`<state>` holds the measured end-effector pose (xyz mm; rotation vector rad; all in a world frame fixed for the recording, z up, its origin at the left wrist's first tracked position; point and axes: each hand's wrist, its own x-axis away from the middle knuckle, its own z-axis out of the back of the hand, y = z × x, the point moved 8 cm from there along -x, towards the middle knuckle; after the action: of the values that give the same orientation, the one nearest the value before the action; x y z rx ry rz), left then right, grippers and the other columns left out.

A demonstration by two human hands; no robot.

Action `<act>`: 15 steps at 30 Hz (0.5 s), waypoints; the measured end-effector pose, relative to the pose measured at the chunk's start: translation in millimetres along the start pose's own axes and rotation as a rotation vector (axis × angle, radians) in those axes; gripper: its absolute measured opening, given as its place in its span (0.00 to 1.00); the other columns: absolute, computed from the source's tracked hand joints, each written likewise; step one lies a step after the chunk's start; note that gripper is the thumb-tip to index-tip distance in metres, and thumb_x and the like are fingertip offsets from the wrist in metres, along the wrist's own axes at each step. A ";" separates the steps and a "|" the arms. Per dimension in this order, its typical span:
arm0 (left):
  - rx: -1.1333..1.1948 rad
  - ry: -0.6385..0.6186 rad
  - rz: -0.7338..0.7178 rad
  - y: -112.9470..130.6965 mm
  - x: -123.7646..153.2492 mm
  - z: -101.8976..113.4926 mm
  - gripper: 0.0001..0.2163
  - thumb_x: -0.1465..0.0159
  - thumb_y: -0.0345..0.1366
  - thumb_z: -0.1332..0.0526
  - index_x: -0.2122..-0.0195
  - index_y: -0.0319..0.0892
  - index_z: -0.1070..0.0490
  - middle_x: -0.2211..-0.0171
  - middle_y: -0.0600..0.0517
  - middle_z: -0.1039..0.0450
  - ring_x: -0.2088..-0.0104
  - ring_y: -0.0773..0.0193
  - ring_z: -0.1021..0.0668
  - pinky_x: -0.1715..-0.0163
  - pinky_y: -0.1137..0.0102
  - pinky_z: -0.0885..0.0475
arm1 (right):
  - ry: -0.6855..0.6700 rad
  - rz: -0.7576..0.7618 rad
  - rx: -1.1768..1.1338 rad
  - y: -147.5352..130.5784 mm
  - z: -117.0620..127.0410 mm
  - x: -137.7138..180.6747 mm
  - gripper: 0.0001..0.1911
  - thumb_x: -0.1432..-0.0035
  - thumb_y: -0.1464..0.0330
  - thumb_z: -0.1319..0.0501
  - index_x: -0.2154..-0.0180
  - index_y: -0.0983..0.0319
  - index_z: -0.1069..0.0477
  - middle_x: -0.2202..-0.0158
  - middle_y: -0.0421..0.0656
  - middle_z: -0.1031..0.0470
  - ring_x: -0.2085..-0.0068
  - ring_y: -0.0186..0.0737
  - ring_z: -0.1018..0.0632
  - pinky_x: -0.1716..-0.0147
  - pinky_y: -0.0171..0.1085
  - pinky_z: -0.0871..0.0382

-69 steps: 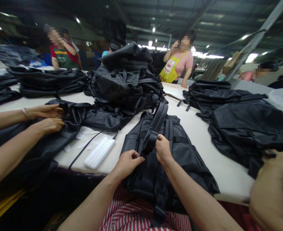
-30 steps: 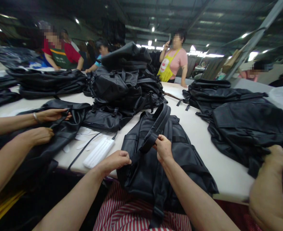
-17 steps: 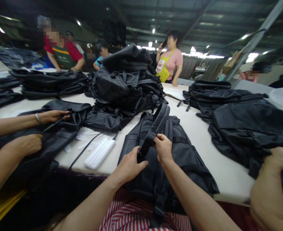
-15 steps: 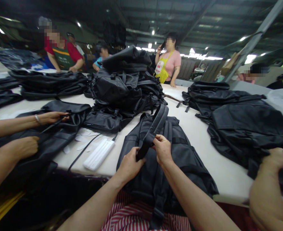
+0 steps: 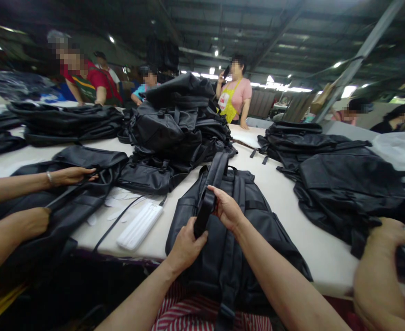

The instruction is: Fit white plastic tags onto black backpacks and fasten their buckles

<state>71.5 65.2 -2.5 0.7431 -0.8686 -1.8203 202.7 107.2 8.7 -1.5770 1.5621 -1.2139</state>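
L hand (image 5: 187, 243) clamped on lower end of blk strap (image 5: 207, 202); R hand (image 5: 228, 209) grips it higher, one digit across its face. Strap turned more edge-on vs. a sec ago. Backpack (image 5: 252, 239) overhangs near edge of pale tbl (image 5: 285, 197); wht corded box (image 5: 140, 224) to its L, bag pile (image 5: 174, 131) beyond. Dim rm, ceiling lights, co-worker in yel. apron (image 5: 241, 94) at back.

Holds a black strap (image 5: 205, 209) in the left hand (image 5: 188, 243) and touches it farther up with the right hand (image 5: 228, 207), over a black backpack (image 5: 212, 259) on a pale table (image 5: 312, 248), right of a white corded box (image 5: 140, 227).
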 end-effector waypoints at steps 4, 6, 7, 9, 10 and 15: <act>-0.147 0.022 0.052 -8.2 -2.4 -4.8 0.11 0.40 0.40 0.45 0.59 0.41 0.36 0.69 0.47 0.27 0.65 0.57 0.24 0.67 0.68 0.35 | 0.150 0.227 0.106 -25.9 10.2 -16.9 0.17 0.60 0.67 0.36 0.63 0.63 0.25 0.71 0.39 0.23 0.75 0.30 0.26 0.77 0.28 0.32; -0.250 0.010 0.036 -7.3 -3.1 -7.9 0.12 0.37 0.40 0.50 0.57 0.40 0.36 0.66 0.44 0.26 0.64 0.55 0.24 0.66 0.68 0.35 | 0.258 0.359 0.043 -53.0 22.1 -20.7 0.16 0.60 0.69 0.37 0.64 0.63 0.25 0.71 0.40 0.23 0.74 0.32 0.25 0.76 0.29 0.31; -0.311 -0.003 0.026 -6.4 -3.2 -9.7 0.13 0.36 0.40 0.51 0.56 0.40 0.37 0.65 0.43 0.25 0.63 0.54 0.24 0.66 0.67 0.35 | 0.309 0.402 0.005 -67.6 28.5 -22.1 0.16 0.60 0.70 0.38 0.64 0.64 0.25 0.72 0.39 0.23 0.74 0.32 0.25 0.76 0.30 0.30; -0.419 -0.036 0.011 -4.7 -3.1 -13.0 0.15 0.35 0.41 0.54 0.54 0.39 0.37 0.65 0.42 0.25 0.64 0.53 0.24 0.66 0.66 0.35 | 0.389 0.454 -0.050 -97.2 39.7 -24.1 0.15 0.60 0.72 0.39 0.65 0.64 0.26 0.76 0.38 0.24 0.76 0.33 0.25 0.76 0.31 0.29; -0.450 -0.049 0.004 -4.0 -2.9 -14.1 0.15 0.35 0.41 0.54 0.54 0.39 0.37 0.64 0.42 0.25 0.64 0.53 0.24 0.66 0.66 0.35 | 0.413 0.468 -0.059 -111.1 43.2 -24.7 0.15 0.60 0.73 0.40 0.66 0.64 0.26 0.78 0.37 0.25 0.77 0.33 0.26 0.76 0.32 0.28; -0.475 -0.050 -0.015 -3.7 -1.9 -15.6 0.15 0.34 0.41 0.56 0.54 0.41 0.38 0.64 0.44 0.25 0.63 0.55 0.24 0.65 0.67 0.36 | 0.380 0.560 0.004 -151.9 40.9 -23.5 0.12 0.60 0.75 0.40 0.68 0.65 0.26 0.80 0.36 0.26 0.76 0.33 0.25 0.74 0.33 0.28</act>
<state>82.7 64.3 -14.0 0.4020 -0.4305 -1.9618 306.6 141.7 124.1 -0.8310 2.0528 -1.2229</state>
